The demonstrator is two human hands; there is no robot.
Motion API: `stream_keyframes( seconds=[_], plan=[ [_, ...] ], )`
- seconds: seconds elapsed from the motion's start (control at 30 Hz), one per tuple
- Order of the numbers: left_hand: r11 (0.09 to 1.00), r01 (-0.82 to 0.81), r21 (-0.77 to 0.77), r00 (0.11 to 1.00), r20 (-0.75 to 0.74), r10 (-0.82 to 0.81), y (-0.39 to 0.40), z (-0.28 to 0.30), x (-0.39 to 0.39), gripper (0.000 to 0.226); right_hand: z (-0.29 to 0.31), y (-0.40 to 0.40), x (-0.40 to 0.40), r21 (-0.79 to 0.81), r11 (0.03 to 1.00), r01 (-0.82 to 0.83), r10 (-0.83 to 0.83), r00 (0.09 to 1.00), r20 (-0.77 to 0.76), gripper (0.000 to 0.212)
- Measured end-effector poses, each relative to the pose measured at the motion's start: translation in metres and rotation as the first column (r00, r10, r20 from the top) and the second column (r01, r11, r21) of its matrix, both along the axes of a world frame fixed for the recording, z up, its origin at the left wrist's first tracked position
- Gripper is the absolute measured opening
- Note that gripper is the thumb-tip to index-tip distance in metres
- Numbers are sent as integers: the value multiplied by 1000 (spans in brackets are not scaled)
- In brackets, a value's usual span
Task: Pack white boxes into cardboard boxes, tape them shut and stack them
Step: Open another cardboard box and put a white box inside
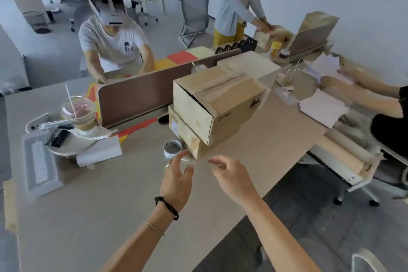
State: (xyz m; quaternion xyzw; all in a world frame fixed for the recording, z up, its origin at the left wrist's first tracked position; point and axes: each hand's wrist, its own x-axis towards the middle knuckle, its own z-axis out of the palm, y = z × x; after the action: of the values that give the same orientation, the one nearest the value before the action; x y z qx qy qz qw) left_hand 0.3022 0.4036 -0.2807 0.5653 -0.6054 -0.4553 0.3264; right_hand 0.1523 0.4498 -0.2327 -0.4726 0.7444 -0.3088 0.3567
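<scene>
Both hands hold nothing: the left hand (176, 180), with a ring and dark wrist bands, has its fingers spread and relaxed, and the right hand (231, 178) has its fingers loose and a little bent. Both hover above the beige wooden desk (99, 205), just in front of the stack of boxes. This stack is the landmark: an upper brown cardboard box (212, 99), with a strip of tape along its top seam, sits turned a little on a lower brown cardboard box (187, 134), so their edges do not line up. One left fingertip comes very near the front corner of the lower box; whether it touches I cannot tell. A white roll of packing tape (172, 149) stands just left of that corner. No white boxes show; I judge they are already inside. Behind the stack stands a brown desk divider (141, 97); far left of the stack is a clear plastic cup with a straw (78, 115). The step seems to be stacking; to do it well, press both palms on opposite sides of the upper box and turn it square over the lower one.
</scene>
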Motion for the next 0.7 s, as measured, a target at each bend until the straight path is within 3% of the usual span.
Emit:
stream_keyframes(
  seconds=[0.27,0.47,0.6,0.7],
  plan=[
    [987,-148,-57,987,-75,143,-96,43,-54,51,49,-132,-61,-122,987,-108,101,993,-63,28],
    [953,-295,-69,954,-71,290,-180,52,-106,48,60,-247,-153,-186,972,-143,86,956,-282,33],
    [909,-417,20,901,-123,416,-226,40,-133,67,34,-320,-211,-186,966,-178,75,884,-461,43],
    [884,-452,123,868,-166,467,-245,32,-147,83,16,-352,-232,-68,986,-152,86,814,-575,50]
  ],
)
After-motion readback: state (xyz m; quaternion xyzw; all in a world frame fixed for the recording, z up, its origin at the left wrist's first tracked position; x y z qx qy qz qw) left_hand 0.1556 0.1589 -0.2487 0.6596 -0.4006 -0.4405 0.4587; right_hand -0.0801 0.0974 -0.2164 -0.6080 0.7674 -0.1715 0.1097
